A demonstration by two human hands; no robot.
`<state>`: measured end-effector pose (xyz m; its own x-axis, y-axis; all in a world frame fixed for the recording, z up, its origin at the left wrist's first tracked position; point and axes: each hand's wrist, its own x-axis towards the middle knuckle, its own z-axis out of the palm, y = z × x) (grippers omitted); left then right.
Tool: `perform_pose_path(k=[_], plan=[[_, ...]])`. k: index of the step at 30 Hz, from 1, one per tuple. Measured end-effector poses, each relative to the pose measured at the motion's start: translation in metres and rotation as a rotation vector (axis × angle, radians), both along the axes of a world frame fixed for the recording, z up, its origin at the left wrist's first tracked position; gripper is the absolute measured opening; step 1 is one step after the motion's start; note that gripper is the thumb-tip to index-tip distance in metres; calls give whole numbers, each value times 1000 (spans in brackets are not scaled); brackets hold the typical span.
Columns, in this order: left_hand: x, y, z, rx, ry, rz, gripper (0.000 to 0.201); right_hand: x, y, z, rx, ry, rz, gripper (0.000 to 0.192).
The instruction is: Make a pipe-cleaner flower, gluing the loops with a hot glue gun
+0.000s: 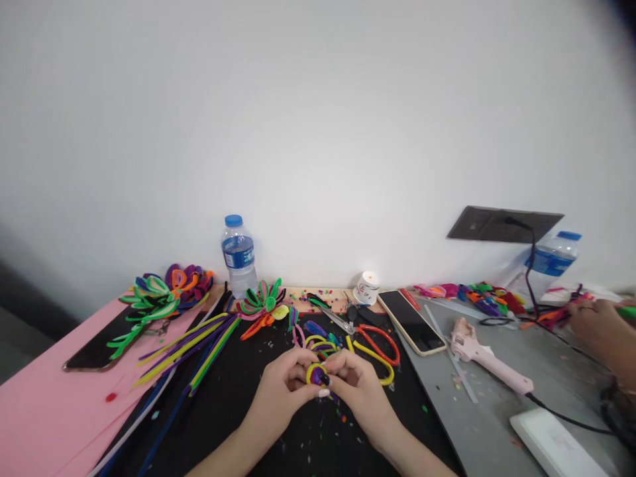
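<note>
Over the black mat (238,404), my left hand (278,391) and my right hand (360,391) meet around a small coil of pipe cleaner (317,375), yellow outside and purple inside. Both hands pinch it between fingertips and thumbs. Just beyond the hands lie bent yellow, purple and pink pipe cleaner loops (318,342). Red and yellow looped pieces (380,348) sit to the right of them. A bundle of straight yellow, green and purple pipe cleaners (193,344) lies to the left.
Finished pipe cleaner flowers (163,291) lie on pink paper (44,404) at left, with another flower (263,301) by a water bottle (239,255). Scissors (342,318), a phone (411,321) and a pink glue gun (487,361) lie to the right. Another person's hand (599,324) works at far right.
</note>
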<state>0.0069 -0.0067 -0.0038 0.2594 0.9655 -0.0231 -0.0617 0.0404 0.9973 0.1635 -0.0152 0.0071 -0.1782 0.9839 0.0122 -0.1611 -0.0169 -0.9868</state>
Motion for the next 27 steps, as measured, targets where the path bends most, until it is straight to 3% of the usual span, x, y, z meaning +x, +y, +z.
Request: perform_pose_path(k=[27], plan=[[-2, -1, 2, 195, 251, 38, 20, -1, 1, 0, 24, 32, -28, 10]])
